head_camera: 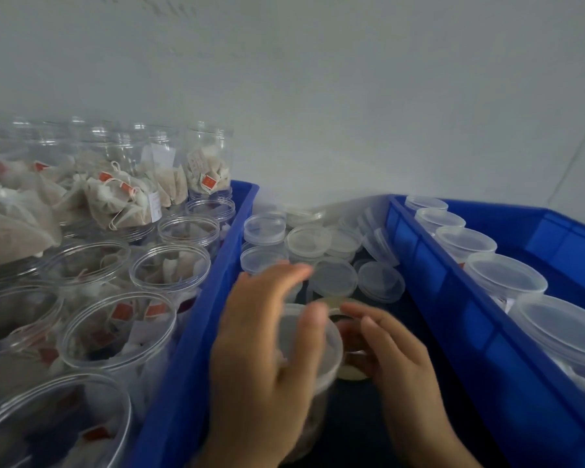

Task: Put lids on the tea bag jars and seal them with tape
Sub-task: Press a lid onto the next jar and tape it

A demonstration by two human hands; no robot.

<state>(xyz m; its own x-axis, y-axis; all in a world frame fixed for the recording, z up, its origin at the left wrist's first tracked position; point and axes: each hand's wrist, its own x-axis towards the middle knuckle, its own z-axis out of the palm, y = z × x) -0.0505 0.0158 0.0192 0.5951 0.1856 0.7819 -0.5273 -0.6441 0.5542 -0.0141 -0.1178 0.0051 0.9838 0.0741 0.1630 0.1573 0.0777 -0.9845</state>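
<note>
While left hand (267,346) curls over the lidded jar (304,383), fingers spread on its lid (304,336), right hand (385,352) pinches the tape roll (343,342) just beside the lid rim. Risk: blurred, loose-looking grip lets jar rotate, tape lands crooked.

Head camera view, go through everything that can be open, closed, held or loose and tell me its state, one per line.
Left hand: fingers spread over the lid of the jar in hand, holding it.
Right hand: holds the tape roll.
Jar in hand: lidded.
Tape roll: beside the jar's rim, blurred.
Open jars: no lids, tea bags inside.
Loose lids: piled, unused.
Lidded jars: closed, lined up in the right crate.
</note>
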